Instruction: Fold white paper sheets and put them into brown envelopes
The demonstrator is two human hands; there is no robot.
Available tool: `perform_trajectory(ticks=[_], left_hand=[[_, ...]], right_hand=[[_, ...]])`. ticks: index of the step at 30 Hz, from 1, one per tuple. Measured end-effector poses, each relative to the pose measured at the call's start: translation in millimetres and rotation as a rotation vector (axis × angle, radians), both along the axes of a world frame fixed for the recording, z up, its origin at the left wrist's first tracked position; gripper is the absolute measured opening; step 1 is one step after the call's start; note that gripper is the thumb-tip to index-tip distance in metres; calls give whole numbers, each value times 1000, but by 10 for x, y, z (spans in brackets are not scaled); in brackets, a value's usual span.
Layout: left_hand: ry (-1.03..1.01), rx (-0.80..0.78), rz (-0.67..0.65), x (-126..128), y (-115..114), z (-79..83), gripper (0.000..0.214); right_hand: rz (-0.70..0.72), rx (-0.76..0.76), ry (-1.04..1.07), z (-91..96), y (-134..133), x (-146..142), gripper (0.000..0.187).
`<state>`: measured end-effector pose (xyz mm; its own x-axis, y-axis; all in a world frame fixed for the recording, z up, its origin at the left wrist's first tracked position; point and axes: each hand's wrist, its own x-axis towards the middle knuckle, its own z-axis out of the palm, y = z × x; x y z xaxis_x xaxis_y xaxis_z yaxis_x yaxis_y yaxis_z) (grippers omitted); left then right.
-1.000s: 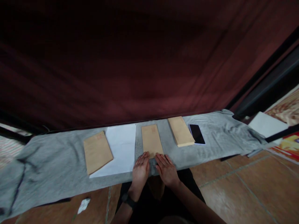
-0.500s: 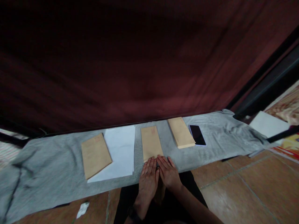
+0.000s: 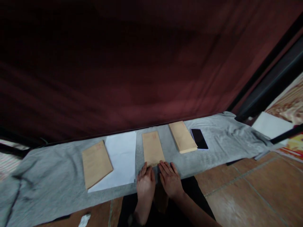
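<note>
A brown paper envelope (image 3: 152, 147) lies flat in front of me, its near end under my fingertips. My left hand (image 3: 146, 181) rests at its near left corner, fingers stretched out. At the near right corner lies my right hand (image 3: 170, 179), palm down with fingers extended. A gap of grey cloth shows between the two hands. To the right is a thick stack of brown envelopes (image 3: 182, 136). On the left, more brown envelopes (image 3: 96, 165) lie partly over white sheets of paper (image 3: 123, 157).
A grey cloth (image 3: 54, 176) covers the narrow bench. A phone (image 3: 199, 138) lies beside the right stack. Behind the bench hangs a dark red curtain (image 3: 142, 78). Crumpled white paper (image 3: 84, 219) is on the tiled floor (image 3: 236, 195).
My hands have moved apart at the envelope's near edge: the left has shifted left, while the right stays near its place. The view has tilted slightly.
</note>
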<state>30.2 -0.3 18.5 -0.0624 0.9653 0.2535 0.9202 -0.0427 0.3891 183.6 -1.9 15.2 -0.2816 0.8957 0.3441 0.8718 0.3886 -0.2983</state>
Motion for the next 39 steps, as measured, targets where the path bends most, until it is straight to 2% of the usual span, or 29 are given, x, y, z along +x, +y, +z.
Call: perform_trajectory(ticks=[6,12,15,19,21,24,27,29,31,35,39], left_hand=[[-223,81,40,-40,231,6,34],[-505,-32,162,-103,371,8,49],[-702,-96,151,-78,381,72,51],[-831,-56,102,70,354,275,54],[-864,-31,47,170,337,403,56],[-896,-7,-42,272,310,519,63],[-944,-17,43,284,283,472,62],[-1035,-87,129,273,269,386,57],[-1158,-181,114,272,256,315,54],[-1185,-235,51,282,246,298,45],[-1219,-343,141,205,280,314,43]], right_hand=[[4,-32,8,3,2,-16,51],[-19,-2,59,27,26,-78,48],[-61,-3,56,57,77,-150,42],[-138,-64,56,171,222,-212,38],[-154,-119,190,241,318,-189,35],[-164,-201,534,317,458,-100,26],[-184,-293,846,344,550,-34,38],[-207,-425,1154,344,558,-47,42],[-229,-569,1449,336,523,-104,45],[-210,-702,1643,317,410,-251,46],[-276,-782,1694,310,353,-284,48]])
